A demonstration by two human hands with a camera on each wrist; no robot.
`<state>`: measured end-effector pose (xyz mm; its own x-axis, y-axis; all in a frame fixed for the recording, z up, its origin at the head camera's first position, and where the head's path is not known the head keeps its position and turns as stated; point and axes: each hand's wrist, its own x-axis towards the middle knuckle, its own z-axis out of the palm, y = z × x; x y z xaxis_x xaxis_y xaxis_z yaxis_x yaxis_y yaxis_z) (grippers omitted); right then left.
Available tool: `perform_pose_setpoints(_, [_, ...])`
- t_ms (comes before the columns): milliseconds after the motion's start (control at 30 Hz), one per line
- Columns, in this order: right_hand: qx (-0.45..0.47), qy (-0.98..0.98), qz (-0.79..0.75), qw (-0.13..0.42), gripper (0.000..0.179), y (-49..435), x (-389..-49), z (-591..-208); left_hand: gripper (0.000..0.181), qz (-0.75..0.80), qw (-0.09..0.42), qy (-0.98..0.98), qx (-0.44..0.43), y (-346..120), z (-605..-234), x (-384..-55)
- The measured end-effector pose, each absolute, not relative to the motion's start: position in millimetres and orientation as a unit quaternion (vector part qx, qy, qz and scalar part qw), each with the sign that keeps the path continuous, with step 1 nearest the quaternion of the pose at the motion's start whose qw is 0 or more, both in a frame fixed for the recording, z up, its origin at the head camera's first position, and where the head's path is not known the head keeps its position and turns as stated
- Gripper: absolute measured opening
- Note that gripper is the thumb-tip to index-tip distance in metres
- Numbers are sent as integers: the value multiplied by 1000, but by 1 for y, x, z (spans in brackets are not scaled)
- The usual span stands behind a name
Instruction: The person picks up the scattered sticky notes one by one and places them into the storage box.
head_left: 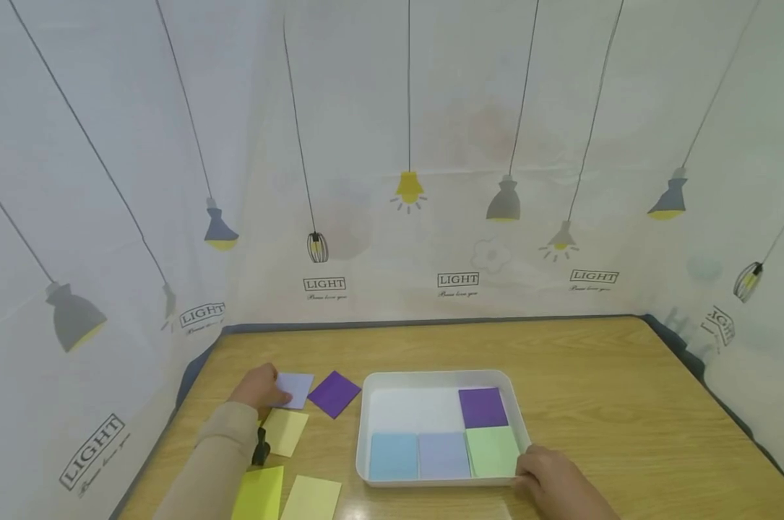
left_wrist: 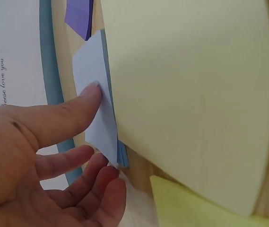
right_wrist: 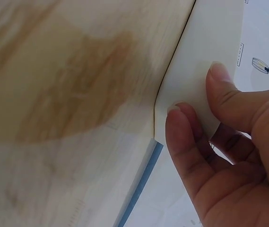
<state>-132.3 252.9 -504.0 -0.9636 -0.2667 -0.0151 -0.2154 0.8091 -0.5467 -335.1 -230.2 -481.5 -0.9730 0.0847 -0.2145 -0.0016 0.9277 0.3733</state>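
At the left of the table, my left hand [head_left: 258, 388] pinches a lavender sticky-note pad [head_left: 298, 390]. The left wrist view shows the thumb on the face of that pad [left_wrist: 89, 68], other fingers curled at its lower edge and a bit of blue pad [left_wrist: 123, 155] peeking out below. My right hand [head_left: 556, 479] grips the front right corner of a white tray [head_left: 424, 378], thumb on one side of its wall [right_wrist: 191, 66] and fingertips on the other. Inside the tray, blue [head_left: 394, 456], lavender [head_left: 444, 456] and green [head_left: 492, 451] pads form the front row, with a purple pad [head_left: 483, 408] behind the green one.
A second purple pad [head_left: 334, 394] lies turned cornerwise between the left hand and the tray. Closer to me are pale yellow pads [head_left: 290, 432] [head_left: 311, 498] and a bright yellow pad [head_left: 259, 495]. A white curtain [head_left: 378, 303] with printed lamps surrounds the wooden table's far edges.
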Motion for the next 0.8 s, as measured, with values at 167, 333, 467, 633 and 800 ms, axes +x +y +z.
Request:
perform_pose_setpoints(167, [-133,950,-281,37,15,253,-131,-504,44,179,109,978,23,-231,-485,-339])
perform_pose_setpoints(333, [-141,951,-273,28,16,253,-131,-505,49,171,96,980,33,-232,-487,-338])
perform_pose_setpoints(467, [-138,952,-272,32,15,253,-131,-504,54,176,89,980,27,-231,-487,-335])
perform_pose_setpoints(633, [-132,953,-271,35,15,252,-131,-502,61,210,89,973,15,-228,-487,-333])
perform_pose_setpoints(800, [-132,954,-268,34,15,251,-131,-502,56,224,80,971,7,-227,-486,-330])
